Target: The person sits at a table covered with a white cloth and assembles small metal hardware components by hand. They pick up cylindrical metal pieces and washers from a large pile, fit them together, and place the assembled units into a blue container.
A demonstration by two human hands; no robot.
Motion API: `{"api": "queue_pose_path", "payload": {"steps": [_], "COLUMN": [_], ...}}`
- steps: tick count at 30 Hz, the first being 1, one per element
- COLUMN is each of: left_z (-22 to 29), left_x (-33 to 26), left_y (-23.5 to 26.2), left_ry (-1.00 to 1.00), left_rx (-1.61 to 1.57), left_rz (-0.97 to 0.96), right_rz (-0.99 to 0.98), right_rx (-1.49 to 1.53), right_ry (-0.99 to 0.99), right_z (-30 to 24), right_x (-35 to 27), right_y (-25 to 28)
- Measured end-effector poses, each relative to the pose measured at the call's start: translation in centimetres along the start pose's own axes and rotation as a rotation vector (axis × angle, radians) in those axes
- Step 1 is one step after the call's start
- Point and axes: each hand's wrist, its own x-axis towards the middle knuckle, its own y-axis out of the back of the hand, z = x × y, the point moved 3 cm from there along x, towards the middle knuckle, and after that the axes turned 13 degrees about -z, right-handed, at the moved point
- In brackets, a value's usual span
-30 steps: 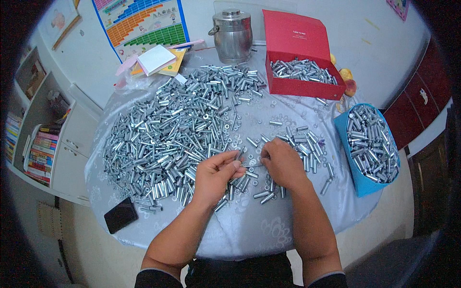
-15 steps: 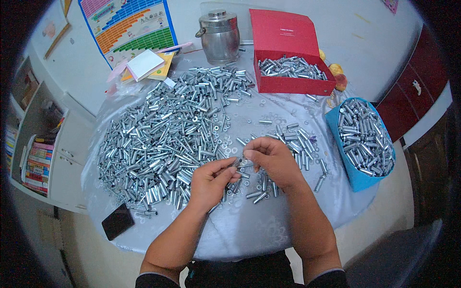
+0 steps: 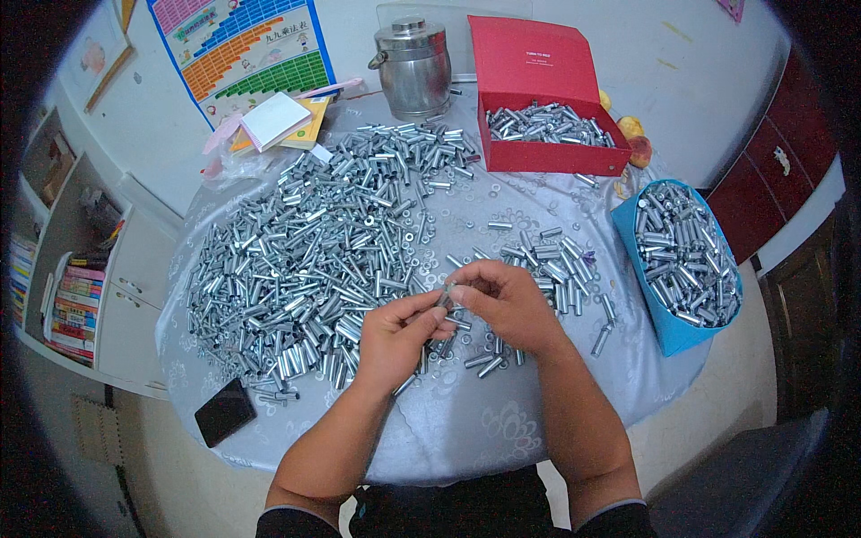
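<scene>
Over the middle of the table, my left hand (image 3: 395,339) pinches a small silvery metal part (image 3: 446,296) between thumb and fingertips. From the other side the thumb and forefinger of my right hand (image 3: 504,303) close on the same part. Fingers cover most of it, so its exact kind is hidden. Left of the hands spreads a large heap of metal bolts and sleeves (image 3: 305,260). Loose washers (image 3: 409,238) lie along the heap's right edge. Just beyond my right hand is a smaller group of sleeved bolts (image 3: 563,269).
A red box (image 3: 556,160) with its lid up holds more bolts at the back. At the right stands a blue bin (image 3: 659,309) full of them. A metal pot (image 3: 413,72), notebooks (image 3: 274,121), fruit (image 3: 639,151) and a black phone (image 3: 224,413) also rest on the table.
My right fingertips have come in against the left ones, narrowing the gap at the small part. The whole view has shifted slightly.
</scene>
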Motion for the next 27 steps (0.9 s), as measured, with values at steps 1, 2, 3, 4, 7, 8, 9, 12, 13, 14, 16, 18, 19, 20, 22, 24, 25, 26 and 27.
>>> {"api": "queue_pose_path", "payload": {"steps": [1, 2, 3, 4, 7, 8, 9, 12, 13, 14, 16, 18, 19, 20, 22, 24, 25, 26, 27], "left_z": [0.0, -0.1, -0.1, -0.1, 0.4, 0.6, 0.7, 0.8, 0.6, 0.5, 0.3, 0.2, 0.1, 0.1, 0.0, -0.1, -0.2, -0.3, -0.4], "left_x": [0.0, 0.0, 0.0, 0.0, 0.1, 0.0, 0.0, 0.1, 0.1, 0.1, 0.1, 0.2, 0.2, 0.2, 0.1, 0.1, 0.2, 0.2, 0.1], "left_y": [0.0, 0.0, 0.1, 0.3, 0.4, 0.5, 0.5, 0.4, 0.5, 0.6, 0.8, 0.7, 0.7, 0.8, 0.7, 0.5, 0.5, 0.5, 0.5], "left_ry": [-0.009, -0.017, -0.014, -0.011, -0.026, -0.031, -0.035, -0.046, -0.049, -0.051, -0.054, -0.05, -0.044, -0.04, -0.024, -0.026, -0.036, -0.044, -0.045], "left_rx": [-0.002, -0.005, -0.01, -0.014, -0.042, -0.052, -0.06, -0.073, -0.069, -0.066, -0.07, -0.062, -0.052, -0.04, -0.039, -0.026, -0.013, 0.0, 0.014], "left_rz": [-0.003, -0.006, 0.008, 0.023, 0.103, 0.138, 0.146, 0.149, 0.14, 0.135, 0.133, 0.117, 0.105, 0.094, 0.088, 0.079, 0.071, 0.063, 0.061], "right_rz": [-0.001, -0.002, 0.053, 0.108, 0.278, 0.334, 0.39, 0.364, 0.34, 0.275, 0.144, 0.118, 0.106, 0.1, 0.089, 0.073, 0.065, 0.094, 0.122], "right_rx": [0.035, 0.072, -0.016, -0.104, -0.332, -0.399, -0.466, -0.705, -0.782, -0.839, -0.95, -1.013, -1.045, -1.035, -1.015, -1.042, -1.056, -1.013, -0.97], "right_ry": [-0.002, -0.005, 0.003, 0.01, 0.014, 0.01, 0.007, -0.003, 0.007, -0.048, -0.156, -0.188, -0.204, -0.227, -0.274, -0.269, -0.266, -0.237, -0.207], "right_z": [0.0, 0.1, 0.0, 0.0, -0.5, -0.6, -0.7, -0.2, 0.0, 0.1, -0.1, 0.1, 0.2, 0.2, 0.0, 0.1, 0.2, 0.3, 0.3], "right_x": [0.1, 0.0, 0.0, -0.1, -0.7, -0.9, -1.1, -1.0, -1.0, -1.0, -0.8, -0.7, -0.6, -0.5, -0.4, -0.3, -0.3, -0.3, -0.4], "right_y": [-0.1, -0.2, 0.2, 1.0, 3.5, 4.2, 4.5, 4.4, 4.4, 4.1, 3.5, 3.2, 3.0, 2.9, 2.7, 2.6, 2.7, 2.7, 2.8]}}
